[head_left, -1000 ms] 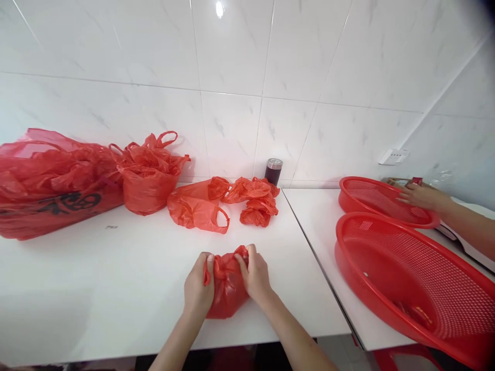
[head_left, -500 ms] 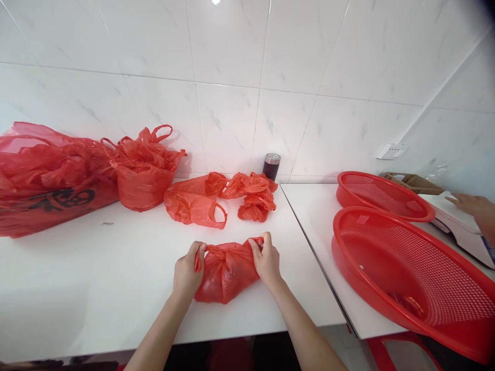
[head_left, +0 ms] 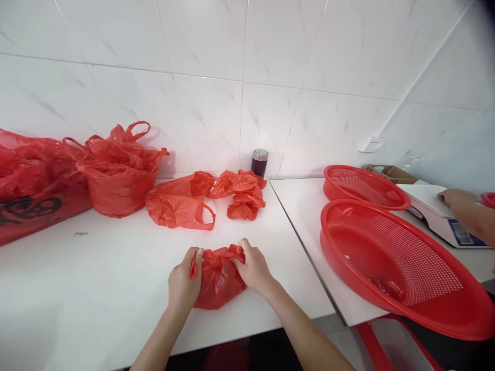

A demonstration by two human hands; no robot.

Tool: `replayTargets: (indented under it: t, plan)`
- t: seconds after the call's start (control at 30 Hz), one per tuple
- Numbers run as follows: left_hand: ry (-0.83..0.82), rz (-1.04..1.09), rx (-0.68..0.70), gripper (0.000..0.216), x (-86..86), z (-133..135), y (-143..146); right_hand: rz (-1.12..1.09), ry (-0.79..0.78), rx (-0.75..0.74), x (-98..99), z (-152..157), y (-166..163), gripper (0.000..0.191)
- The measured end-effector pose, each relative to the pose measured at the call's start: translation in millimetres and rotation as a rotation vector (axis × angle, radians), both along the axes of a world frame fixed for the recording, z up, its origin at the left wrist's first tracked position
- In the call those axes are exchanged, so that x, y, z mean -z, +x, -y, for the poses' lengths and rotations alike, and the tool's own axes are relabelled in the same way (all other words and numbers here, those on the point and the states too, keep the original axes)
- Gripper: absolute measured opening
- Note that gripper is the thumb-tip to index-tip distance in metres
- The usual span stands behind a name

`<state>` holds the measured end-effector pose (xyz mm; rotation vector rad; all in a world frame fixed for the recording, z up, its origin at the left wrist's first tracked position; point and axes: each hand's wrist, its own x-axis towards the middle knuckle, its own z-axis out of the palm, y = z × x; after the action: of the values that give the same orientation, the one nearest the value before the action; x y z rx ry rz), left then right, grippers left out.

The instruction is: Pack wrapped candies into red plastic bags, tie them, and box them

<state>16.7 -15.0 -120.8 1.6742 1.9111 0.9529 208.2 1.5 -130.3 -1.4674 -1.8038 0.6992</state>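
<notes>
A filled red plastic bag (head_left: pixel 219 288) rests on the white table near its front edge, its top gathered into what looks like a knot. My left hand (head_left: pixel 184 278) is closed on the bag's left handle, thumb uppermost. On the other side, my right hand (head_left: pixel 253 265) grips the right handle, with the fingers curled round it. The bag's contents cannot be made out through the plastic. Behind it lie a flattened red bag (head_left: pixel 180 206) with a loop handle and a crumpled red bag (head_left: pixel 245 198).
Bulging red bags, one upright (head_left: pixel 119 185) and one with black lettering (head_left: pixel 34 216), stand at the left. A dark cup (head_left: pixel 259 164) is by the wall. To the right are two red baskets (head_left: pixel 332 247), a white scale (head_left: pixel 429 201) and another person's hand (head_left: pixel 464 203).
My hands have drawn closer together, and the bag's gathered top is bunched tighter. The view has turned slightly right. The other person's hand stays by the scale.
</notes>
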Motion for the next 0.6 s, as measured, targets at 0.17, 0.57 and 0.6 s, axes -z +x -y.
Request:
replayTargets:
  t: [0.17, 0.57, 0.6]
  plan:
    - [0.020, -0.015, 0.006, 0.034, -5.7, -0.7, -7.1, -0.253, -0.015, 0.045, 1.9, -6.0, 5.3, 0.011]
    - [-0.089, -0.410, 0.081, 0.035, 22.2, -35.0, -18.7, 0.281, 0.113, 0.127, 37.4, -14.0, 6.4, 0.025]
    - [-0.093, -0.435, 0.079, 0.036, 23.9, -35.5, -18.7, 0.296, 0.123, 0.129, 38.4, -13.6, 5.0, 0.027]
